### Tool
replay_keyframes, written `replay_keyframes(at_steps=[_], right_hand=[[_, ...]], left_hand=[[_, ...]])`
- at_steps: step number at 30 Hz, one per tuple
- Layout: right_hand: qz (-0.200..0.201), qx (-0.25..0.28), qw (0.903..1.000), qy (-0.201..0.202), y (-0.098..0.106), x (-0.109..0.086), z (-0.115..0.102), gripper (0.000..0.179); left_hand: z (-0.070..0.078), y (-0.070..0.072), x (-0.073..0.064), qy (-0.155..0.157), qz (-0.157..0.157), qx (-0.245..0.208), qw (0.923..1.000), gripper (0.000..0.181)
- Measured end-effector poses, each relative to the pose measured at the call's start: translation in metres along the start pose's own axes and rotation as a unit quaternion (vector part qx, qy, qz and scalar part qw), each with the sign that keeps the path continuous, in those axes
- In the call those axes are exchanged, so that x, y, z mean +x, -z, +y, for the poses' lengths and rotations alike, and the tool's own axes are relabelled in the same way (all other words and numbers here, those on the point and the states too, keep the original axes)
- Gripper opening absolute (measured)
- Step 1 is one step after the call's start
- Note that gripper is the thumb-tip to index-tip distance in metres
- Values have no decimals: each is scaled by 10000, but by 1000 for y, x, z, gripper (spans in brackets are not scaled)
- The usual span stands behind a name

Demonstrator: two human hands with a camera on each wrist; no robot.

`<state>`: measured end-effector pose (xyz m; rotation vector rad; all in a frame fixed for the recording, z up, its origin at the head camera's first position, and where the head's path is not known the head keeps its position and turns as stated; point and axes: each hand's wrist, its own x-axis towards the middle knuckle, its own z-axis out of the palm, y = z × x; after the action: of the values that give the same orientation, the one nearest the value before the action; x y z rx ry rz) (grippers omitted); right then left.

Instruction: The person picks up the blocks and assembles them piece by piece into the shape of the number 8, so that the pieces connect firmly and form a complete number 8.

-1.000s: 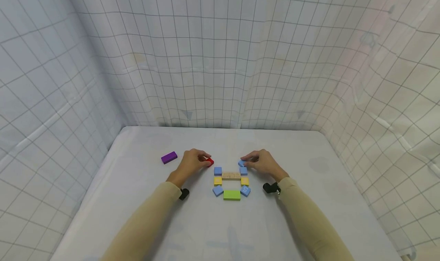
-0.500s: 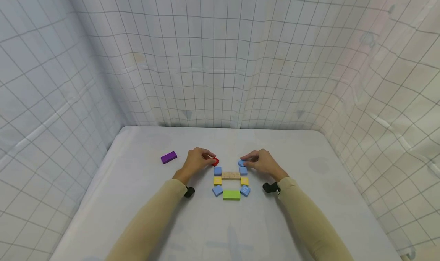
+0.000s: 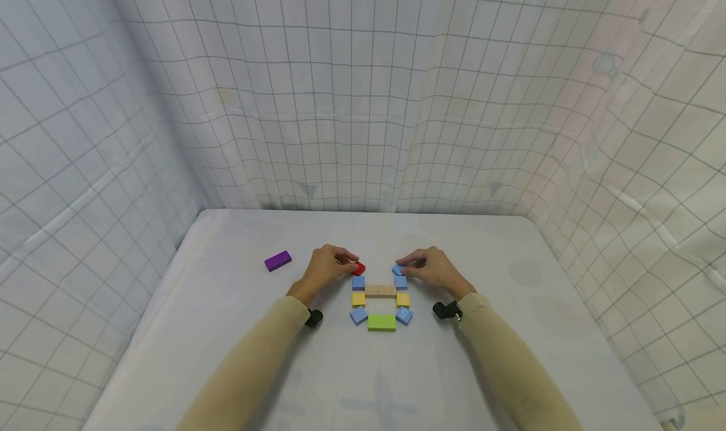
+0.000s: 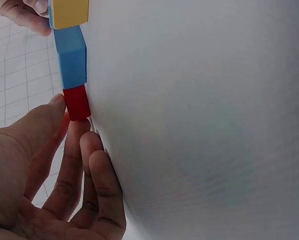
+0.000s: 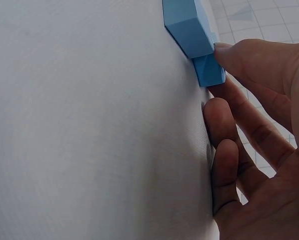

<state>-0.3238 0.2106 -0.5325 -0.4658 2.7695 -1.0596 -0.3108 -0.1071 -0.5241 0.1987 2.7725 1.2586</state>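
Note:
Between thumb and fingers my left hand [image 3: 328, 268] pinches a red block [image 3: 358, 268], low over the table at the top left of a block arrangement. In the left wrist view the red block [image 4: 77, 103] sits close behind a blue block [image 4: 71, 57]. On the other side, my right hand [image 3: 435, 270] pinches a blue block [image 3: 398, 270] at the arrangement's top right. The right wrist view shows that held block [image 5: 209, 71] just past a second blue block [image 5: 189, 30]. Below are a wooden block [image 3: 380, 291], yellow blocks [image 3: 358, 299], angled blue blocks [image 3: 404, 316] and a green block [image 3: 382, 322].
A purple block [image 3: 278, 261] lies apart to the left of the left hand. The white table [image 3: 476, 380] is bordered by gridded white curtains [image 3: 363, 103] at the back and both sides.
My left hand has moved right with the red block, bringing it to the top left corner of the arrangement. The right hand has stayed in place on its blue block.

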Motion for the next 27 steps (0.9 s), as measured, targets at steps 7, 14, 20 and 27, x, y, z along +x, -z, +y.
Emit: replay_keyframes(at_steps=[7,14,20,27], right_hand=[[14,-55,10000,44,2,0,-2,24],[-7,9,10000,-69,1,1,1,25],[8,102,9999,-29,0,0,1,24],[16,87,10000,-5,0,0,1,24]], left_hand=[[1,1,0,28,-53,43,10000,19],[0,1,2,109,-147,94,9998,20],[0,0,0,111,-168,35,9998,20],[3,0,-3,120,-128,-37,9998,20]])
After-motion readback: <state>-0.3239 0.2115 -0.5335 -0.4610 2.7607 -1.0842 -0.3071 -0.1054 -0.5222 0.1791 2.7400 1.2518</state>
